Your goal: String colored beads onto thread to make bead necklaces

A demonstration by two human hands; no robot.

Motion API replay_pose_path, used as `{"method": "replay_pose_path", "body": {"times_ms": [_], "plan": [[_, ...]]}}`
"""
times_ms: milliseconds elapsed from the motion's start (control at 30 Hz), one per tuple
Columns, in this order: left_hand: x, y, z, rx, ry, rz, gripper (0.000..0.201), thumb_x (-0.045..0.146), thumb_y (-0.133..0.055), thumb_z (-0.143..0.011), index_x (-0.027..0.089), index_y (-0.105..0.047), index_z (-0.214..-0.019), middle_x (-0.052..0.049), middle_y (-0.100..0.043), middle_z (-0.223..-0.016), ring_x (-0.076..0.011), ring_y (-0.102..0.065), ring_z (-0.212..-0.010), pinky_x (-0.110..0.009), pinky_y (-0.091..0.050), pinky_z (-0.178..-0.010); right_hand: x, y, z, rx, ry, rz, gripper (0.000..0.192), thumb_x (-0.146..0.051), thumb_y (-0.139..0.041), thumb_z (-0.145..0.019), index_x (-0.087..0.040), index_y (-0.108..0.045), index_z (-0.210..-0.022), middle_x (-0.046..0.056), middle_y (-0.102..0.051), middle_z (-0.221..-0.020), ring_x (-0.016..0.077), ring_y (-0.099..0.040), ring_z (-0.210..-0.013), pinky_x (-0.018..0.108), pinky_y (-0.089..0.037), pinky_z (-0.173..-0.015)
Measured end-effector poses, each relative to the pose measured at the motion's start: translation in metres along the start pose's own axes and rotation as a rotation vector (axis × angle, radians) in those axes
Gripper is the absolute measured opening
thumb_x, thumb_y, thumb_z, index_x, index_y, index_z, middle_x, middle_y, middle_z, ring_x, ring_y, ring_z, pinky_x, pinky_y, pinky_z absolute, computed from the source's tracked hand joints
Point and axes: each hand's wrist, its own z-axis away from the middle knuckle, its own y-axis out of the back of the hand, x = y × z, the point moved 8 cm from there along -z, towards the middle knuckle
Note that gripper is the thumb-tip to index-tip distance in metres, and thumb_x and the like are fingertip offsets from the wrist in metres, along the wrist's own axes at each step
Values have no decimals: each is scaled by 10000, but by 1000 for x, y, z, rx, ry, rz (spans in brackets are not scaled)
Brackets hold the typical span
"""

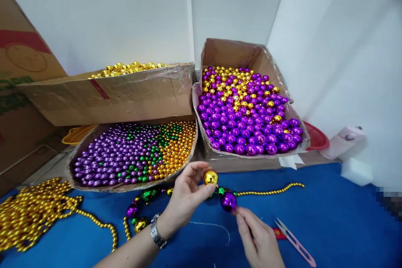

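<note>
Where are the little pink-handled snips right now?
In the head view, the pink-handled snips lie on the blue table cover at lower right, just right of the right hand, which touches the large purple bead.

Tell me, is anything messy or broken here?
A bit. The right box of purple beads has sagging, bulging walls. The gold bead strands lie in a tangled heap on the blue table. The left hand pinches a gold ball; nothing looks spilled.
</note>
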Motion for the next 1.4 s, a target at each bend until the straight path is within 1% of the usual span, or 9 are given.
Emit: {"method": "replay_pose_path", "body": {"times_ms": [367,533,733,833,900,967,1100,1267,1400], "plan": [[3,2,7,-22,-31,-9,384,148,-707,-733,195,-500,-1052,-46,-572,-1030,-137,-567,-914,-246,-472,-790,9,-7,5,-63,-116,-50,246,-296,-408,-946,-196,-603,-1057,72,-678,-888,165,-654,-748,201,-494,-682],[0,5,13,12,-9,-7,425,147,-721,-718,197,-485,-1068,-50,-562,-1041,-140,-570,-918,-258,-480,-801,28,-30,17,-131,-464,-376,431,-484,-364,-937,-213,-465,-1257,20,-645,-716,163,-629,-661,232,-485,-637],[11,4,23,-147,23,-146,510,220,-702,-741,211,-475,-1198,-114,-561,-1185,-231,-554,-1070,-348,-481,-868,28,-58,23,-121,-590,-794,590,-567,-473,-866,-207,-368,-1322,24,-641,-724,167,-599,-668,264,-457,-636],[37,36,9,-146,-33,-359,409,281,-584,-835,194,-485,-1222,-127,-570,-1215,-230,-545,-1104,-337,-471,-874,31,-59,26,-134,-628,-878,589,-531,-505,-868,-217,-332,-1336,28,-639,-742,160,-591,-661,268,-454,-641],[52,72,-8,-112,-45,-757,302,311,-505,-873,170,-546,-1136,-104,-626,-1114,-200,-593,-996,-302,-472,-827,34,-55,28,-151,-651,-885,577,-520,-509,-873,-221,-331,-1334,38,-646,-778,163,-596,-692,273,-464,-667],[50,104,-25,-243,40,-1304,260,310,-461,-874,192,-600,-1059,-54,-666,-1008,-169,-612,-888,-267,-454,-786,35,-49,29,-145,-661,-878,570,-514,-512,-875,-224,-341,-1335,38,-646,-786,163,-594,-704,272,-471,-679],[36,159,-43,-382,210,-1491,82,229,-662,-636,212,-691,-711,5,-674,-667,-148,-579,-606,-222,-398,-585,35,-45,26,-138,-644,-854,551,-504,-505,-882,-222,-354,-1330,31,-640,-772,157,-585,-687,263,-475,-666],[23,171,-45,-405,222,-1524,94,137,-634,-564,210,-676,-606,0,-647,-601,-160,-558,-589,-231,-353,-546,32,-47,25,-140,-617,-797,557,-536,-482,-879,-222,-368,-1324,39,-652,-782,162,-593,-682,272,-480,-663],[29,153,-42,-345,170,-1435,146,243,-569,-728,201,-681,-811,-27,-675,-756,-168,-594,-698,-240,-417,-622,27,-44,23,-102,-601,-763,532,-550,-465,-880,-224,-419,-1299,34,-643,-756,155,-589,-660,271,-472,-647]]}}
